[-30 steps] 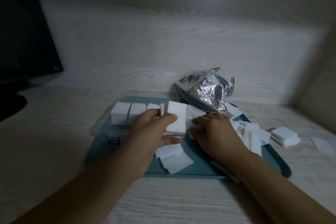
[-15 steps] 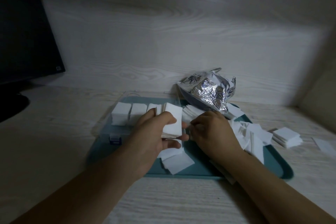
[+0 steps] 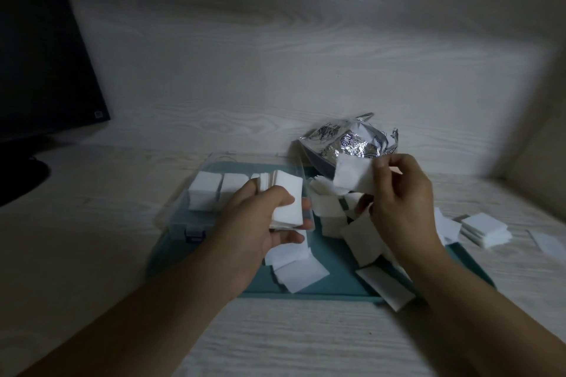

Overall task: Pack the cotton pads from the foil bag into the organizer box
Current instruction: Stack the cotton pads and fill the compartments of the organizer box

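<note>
- Head view, the step in hand: the left hand gripped a stack of cotton pads, thumb curled across the front face and fingers wrapped behind and beneath, holding it over the right end of the organizer box.
- The right hand was raised above the tray, thumb and fingertips pinching a single pad by its right edge so that it hung flat and facing the camera.
- To do this well, I judged the single pad should be laid square onto the face of the stack, edges lined up, while the left thumb lifts just enough to admit it and then presses again; a loose grip would probably let the stack fan out.
- The stack should then go into the open compartment upright, beside the pads already filed there.
- Head view, the look of the pads: they were thin, white, soft-edged squares. Two neat blocks sat side by side in the box's left compartments.
- Loose pads lay scattered and overlapping on the tray between the hands, more lay near its front edge, and a small pile sat on the table to the right, off the tray.
- The foil bag lay crumpled behind the tray, just beyond the raised pad; whether it held more pads I could not tell.
</note>
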